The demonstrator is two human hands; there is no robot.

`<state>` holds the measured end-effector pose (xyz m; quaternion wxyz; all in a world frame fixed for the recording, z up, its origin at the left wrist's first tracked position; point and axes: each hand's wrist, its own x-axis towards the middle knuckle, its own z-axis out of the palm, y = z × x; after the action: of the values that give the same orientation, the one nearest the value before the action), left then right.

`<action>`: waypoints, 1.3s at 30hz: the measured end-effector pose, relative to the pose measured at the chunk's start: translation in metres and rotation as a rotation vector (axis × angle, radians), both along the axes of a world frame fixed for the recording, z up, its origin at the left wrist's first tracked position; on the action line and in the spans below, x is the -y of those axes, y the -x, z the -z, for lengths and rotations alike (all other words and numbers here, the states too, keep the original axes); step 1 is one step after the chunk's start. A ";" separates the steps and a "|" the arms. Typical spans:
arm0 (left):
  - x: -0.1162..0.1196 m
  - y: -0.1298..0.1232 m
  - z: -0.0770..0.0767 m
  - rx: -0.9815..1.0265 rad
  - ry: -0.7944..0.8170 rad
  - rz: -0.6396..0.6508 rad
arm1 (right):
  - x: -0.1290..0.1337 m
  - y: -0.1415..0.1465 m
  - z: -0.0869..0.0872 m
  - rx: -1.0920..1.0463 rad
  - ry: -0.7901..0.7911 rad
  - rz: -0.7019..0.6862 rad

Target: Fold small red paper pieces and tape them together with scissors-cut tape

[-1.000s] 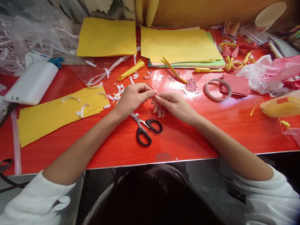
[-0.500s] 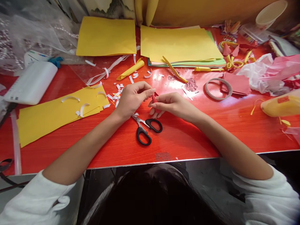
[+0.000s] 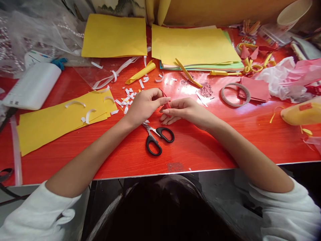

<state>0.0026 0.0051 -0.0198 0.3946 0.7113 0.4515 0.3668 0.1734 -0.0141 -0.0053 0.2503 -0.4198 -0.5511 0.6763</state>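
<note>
A small folded piece of red paper (image 3: 166, 105) is between my two hands above the red table (image 3: 200, 147). My left hand (image 3: 147, 104) pinches its upper end between thumb and fingers. On its right side, my right hand (image 3: 184, 110) grips the lower part with thumb and forefinger, the other fingers curled beneath. Black-handled scissors (image 3: 155, 136) lie partly open just below my hands, their tips near my left wrist. White paper scraps (image 3: 129, 95) are scattered beside my left hand. The paper's far side is hidden by my fingers.
Yellow sheets (image 3: 115, 36) and a paper stack (image 3: 193, 45) lie at the back. Yellow strips (image 3: 60, 115) and a white device (image 3: 32, 87) are left. To the right are a tape roll (image 3: 225, 98), red paper squares (image 3: 258, 89), plastic bags (image 3: 286, 78) and a yellow bottle-like object (image 3: 303, 112).
The red paper has turned slightly between my fingers, and more of its upper edge shows above my left thumb. My hands have shifted a little; the scissors lie as before.
</note>
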 end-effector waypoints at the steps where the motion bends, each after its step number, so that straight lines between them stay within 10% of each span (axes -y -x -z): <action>1: 0.000 0.000 0.000 -0.008 -0.013 -0.011 | 0.000 -0.001 0.000 -0.017 0.010 -0.010; 17: 0.002 -0.003 -0.003 -0.186 -0.199 -0.030 | -0.002 -0.003 0.003 -0.020 0.006 -0.019; 39: -0.003 0.000 -0.003 0.109 0.113 0.027 | 0.001 0.002 -0.004 0.015 0.025 0.028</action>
<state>0.0026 0.0077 -0.0169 0.4633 0.6728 0.4396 0.3735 0.1713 -0.0147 -0.0009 0.2504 -0.4354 -0.5386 0.6765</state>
